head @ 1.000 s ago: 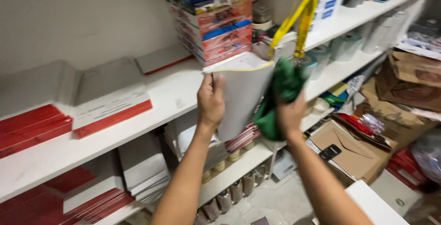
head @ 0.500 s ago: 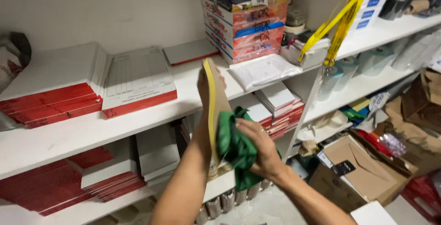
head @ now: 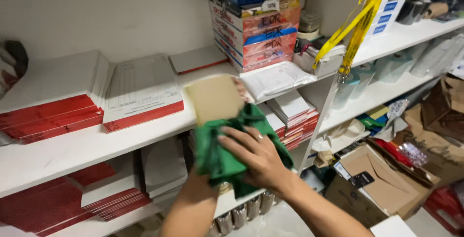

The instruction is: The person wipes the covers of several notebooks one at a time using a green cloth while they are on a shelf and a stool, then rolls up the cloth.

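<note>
While red-edged pads (head: 53, 116) lie stacked on the white shelf (head: 63, 152) at the far left, beside them sits a printed pad (head: 140, 92) with a red edge. Next over, my left hand (head: 198, 188) is mostly hidden behind the cloth, so I cannot tell how its fingers sit; it seems to hold up the brown-backed pad (head: 215, 99) in front of the shelf. My right hand (head: 256, 157) presses flat, fingers spread, on the green cloth (head: 217, 155) just under that pad. Farther right stand stacked coloured boxes (head: 256, 19), yellow tape (head: 357, 19) hanging down, and an open cardboard box (head: 377, 184) low down.
</note>
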